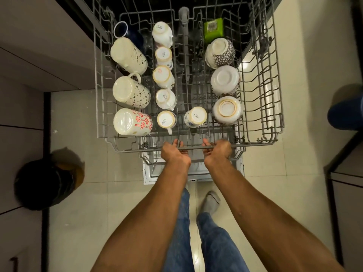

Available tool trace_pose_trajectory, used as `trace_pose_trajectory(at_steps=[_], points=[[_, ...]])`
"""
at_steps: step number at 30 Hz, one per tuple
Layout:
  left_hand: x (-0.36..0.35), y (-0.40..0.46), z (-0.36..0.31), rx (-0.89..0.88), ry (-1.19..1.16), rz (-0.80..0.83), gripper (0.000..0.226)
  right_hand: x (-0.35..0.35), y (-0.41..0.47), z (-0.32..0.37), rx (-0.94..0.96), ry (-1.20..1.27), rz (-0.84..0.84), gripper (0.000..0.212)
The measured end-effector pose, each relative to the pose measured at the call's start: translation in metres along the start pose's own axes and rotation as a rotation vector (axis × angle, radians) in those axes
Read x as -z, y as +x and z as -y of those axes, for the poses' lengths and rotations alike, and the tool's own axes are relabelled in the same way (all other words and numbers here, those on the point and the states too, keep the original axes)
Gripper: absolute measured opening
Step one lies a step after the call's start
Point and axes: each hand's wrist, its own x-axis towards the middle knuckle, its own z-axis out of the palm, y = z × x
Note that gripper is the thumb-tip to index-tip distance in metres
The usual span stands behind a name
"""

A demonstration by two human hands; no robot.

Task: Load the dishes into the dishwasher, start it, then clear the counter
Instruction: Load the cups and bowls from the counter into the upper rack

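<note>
Both hands, left hand (175, 154) and right hand (218, 152), grip the grey wire upper dishwasher rack (261, 99) by its front bar; push evenly so the 14 upturned ceramic cups and bowls (225, 81) beyond the hands stay seated.

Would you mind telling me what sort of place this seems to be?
Most likely a home kitchen: a pulled-out dishwasher rack loaded with upturned mugs and bowls, over a tiled floor, beside cabinets.

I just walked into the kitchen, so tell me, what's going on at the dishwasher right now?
A person stands at the open dishwasher, with the left hand and right hand both gripping the front bar of the pulled-out upper rack. The rack holds upside-down mugs on the left, small cups down the middle and bowls on the right.
</note>
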Motion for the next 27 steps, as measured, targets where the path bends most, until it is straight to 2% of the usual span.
trace_pose_trajectory(at_steps=[3, 7, 14, 16, 21, 24, 27], points=[[-0.005, 0.004, 0.001, -0.010, 0.004, -0.014, 0.032, -0.007, 0.004, 0.003, -0.028, 0.033, 0.006, 0.031], [-0.015, 0.002, -0.001, -0.002, -0.043, -0.029, 0.016, -0.013, 0.013, 0.007, -0.021, 0.042, -0.050, 0.026], [-0.038, 0.013, -0.015, 0.005, 0.047, -0.026, 0.025, -0.037, 0.013, 0.016, -0.036, 0.036, -0.014, 0.030], [-0.045, 0.013, -0.017, -0.008, 0.049, -0.018, 0.029, -0.045, 0.015, 0.018, -0.031, -0.003, -0.063, 0.030], [-0.066, 0.015, -0.026, 0.016, 0.041, 0.022, 0.014, -0.068, 0.020, 0.030, 0.014, -0.047, -0.058, 0.018], [-0.087, 0.022, -0.036, 0.031, 0.054, 0.062, 0.016, -0.090, 0.025, 0.038, 0.033, -0.101, -0.015, 0.016], [-0.110, 0.027, -0.047, 0.012, 0.014, 0.073, 0.021, -0.113, 0.034, 0.048, 0.083, -0.061, -0.009, 0.023]])
